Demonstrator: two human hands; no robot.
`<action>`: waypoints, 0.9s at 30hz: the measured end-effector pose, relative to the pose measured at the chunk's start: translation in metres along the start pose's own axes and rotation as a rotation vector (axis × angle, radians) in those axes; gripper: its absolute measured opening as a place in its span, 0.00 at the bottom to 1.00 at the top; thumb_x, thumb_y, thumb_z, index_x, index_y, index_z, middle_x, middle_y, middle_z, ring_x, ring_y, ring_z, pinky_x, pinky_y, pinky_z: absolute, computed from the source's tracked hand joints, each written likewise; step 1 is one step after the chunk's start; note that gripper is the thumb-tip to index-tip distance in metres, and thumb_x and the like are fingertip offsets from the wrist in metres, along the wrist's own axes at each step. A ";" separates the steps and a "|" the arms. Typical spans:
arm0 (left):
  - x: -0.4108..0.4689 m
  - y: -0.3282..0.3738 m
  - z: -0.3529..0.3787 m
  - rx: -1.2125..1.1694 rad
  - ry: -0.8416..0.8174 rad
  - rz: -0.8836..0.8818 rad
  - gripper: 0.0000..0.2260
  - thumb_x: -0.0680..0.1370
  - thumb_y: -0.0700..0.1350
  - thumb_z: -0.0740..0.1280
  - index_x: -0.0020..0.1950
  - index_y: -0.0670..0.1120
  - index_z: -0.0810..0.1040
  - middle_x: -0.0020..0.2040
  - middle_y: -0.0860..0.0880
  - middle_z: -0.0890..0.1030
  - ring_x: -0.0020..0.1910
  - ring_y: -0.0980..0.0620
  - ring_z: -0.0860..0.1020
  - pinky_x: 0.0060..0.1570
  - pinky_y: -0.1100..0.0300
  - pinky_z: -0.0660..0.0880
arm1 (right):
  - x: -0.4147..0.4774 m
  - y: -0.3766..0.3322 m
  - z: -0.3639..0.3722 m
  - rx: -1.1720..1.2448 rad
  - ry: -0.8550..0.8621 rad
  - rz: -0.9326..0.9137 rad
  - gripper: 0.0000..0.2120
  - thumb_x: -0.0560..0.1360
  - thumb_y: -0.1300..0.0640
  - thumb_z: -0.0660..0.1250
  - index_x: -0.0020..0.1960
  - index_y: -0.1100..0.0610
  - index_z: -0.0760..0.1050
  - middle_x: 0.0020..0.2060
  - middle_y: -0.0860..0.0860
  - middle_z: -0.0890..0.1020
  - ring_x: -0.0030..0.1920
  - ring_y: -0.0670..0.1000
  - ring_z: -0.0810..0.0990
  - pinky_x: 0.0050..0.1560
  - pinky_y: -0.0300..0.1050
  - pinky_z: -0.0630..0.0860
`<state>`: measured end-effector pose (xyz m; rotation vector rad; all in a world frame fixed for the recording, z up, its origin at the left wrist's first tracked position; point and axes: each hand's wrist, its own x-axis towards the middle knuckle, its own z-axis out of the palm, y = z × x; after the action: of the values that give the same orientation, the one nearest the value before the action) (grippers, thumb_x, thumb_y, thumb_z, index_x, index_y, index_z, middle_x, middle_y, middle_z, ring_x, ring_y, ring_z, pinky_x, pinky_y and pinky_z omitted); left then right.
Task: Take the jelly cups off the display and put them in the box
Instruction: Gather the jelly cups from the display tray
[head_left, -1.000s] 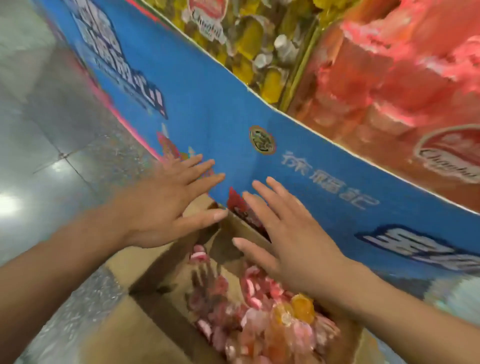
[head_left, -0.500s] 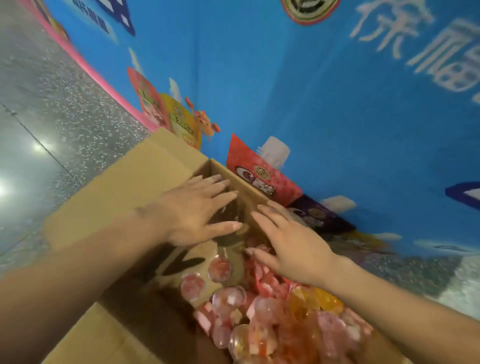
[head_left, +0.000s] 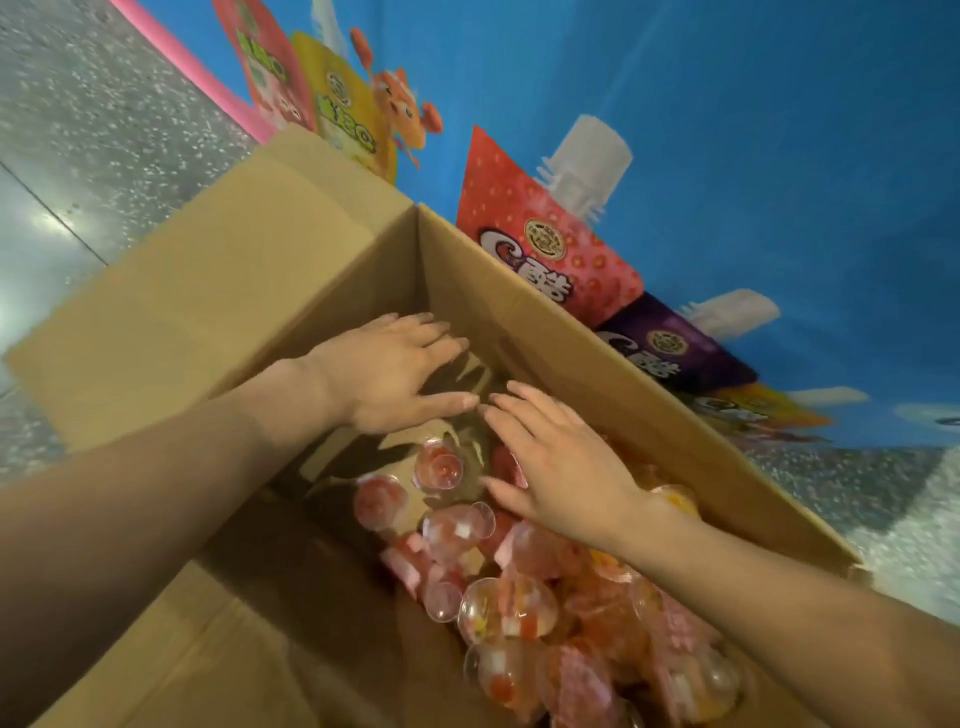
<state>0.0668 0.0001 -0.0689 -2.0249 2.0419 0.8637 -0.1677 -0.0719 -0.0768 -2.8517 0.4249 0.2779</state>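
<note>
— Starting nearest: seeing jelly cups (head_left: 509, 613) heaping loose in the near end of the box (head_left: 519, 312).
— Hovering just beyond them with the right hand (head_left: 561, 467) spread flat, gripping nothing; holding the left hand (head_left: 384, 379) likewise, fingers straight, over bare cardboard.
— Risking what?
— Likely pressing flat palms onto thin cups and splitting a lid; or nudging round ones, sending them rolling and leaving the heap lopsided.
— Farther off?
— Sitting just beside the blue display (head_left: 727, 130), on speckled floor (head_left: 104, 130).

Both hands (left (head_left: 384, 374), right (head_left: 558, 462)) spread flat over jelly cups (head_left: 498, 597) in box (head_left: 597, 364).
</note>
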 end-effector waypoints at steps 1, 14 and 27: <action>0.000 0.000 0.003 -0.012 -0.012 -0.014 0.42 0.74 0.75 0.41 0.82 0.51 0.53 0.81 0.46 0.56 0.80 0.47 0.53 0.78 0.50 0.52 | 0.002 -0.002 0.008 0.014 -0.027 0.020 0.33 0.73 0.40 0.69 0.71 0.58 0.71 0.66 0.56 0.77 0.71 0.59 0.72 0.68 0.57 0.73; 0.000 -0.021 0.017 -0.131 -0.008 -0.131 0.35 0.80 0.68 0.52 0.81 0.50 0.56 0.80 0.46 0.61 0.79 0.47 0.56 0.77 0.48 0.58 | 0.033 -0.039 0.085 0.101 -0.337 0.255 0.34 0.77 0.36 0.63 0.74 0.56 0.62 0.61 0.57 0.78 0.58 0.62 0.80 0.53 0.53 0.76; 0.003 -0.026 0.013 -0.249 0.050 -0.147 0.31 0.80 0.65 0.54 0.78 0.48 0.63 0.71 0.46 0.74 0.67 0.45 0.74 0.66 0.48 0.72 | 0.034 -0.026 0.093 0.373 -0.178 0.426 0.20 0.78 0.50 0.68 0.67 0.56 0.72 0.56 0.57 0.80 0.53 0.62 0.81 0.50 0.52 0.77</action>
<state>0.0877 0.0058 -0.0886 -2.3118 1.8600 1.0951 -0.1418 -0.0318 -0.1676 -2.3301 0.9372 0.4685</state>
